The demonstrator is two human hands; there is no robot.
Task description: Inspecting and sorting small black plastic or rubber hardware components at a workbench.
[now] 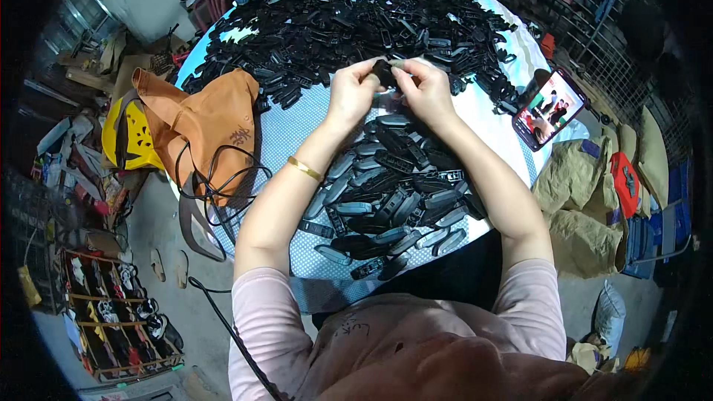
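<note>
Both my hands meet over the middle of the table, fingers pinched on one small black plastic part [383, 73]. My left hand [352, 93] grips it from the left, and my right hand [426, 90] from the right; the fingers hide much of it. Beyond my hands spreads a big heap of similar black plastic parts [327, 15]. Between my forearms lies a smaller pile of long, narrow black and grey plastic pieces [394, 186], reaching toward the table's near edge.
An orange-brown cloth bag [200, 115] with a black cable [223, 171] lies at the table's left, beside a yellow basket [130, 134]. A lit phone [549, 110] stands at the right edge. Brown sacks [579, 193] and a shoe rack [115, 312] flank the table.
</note>
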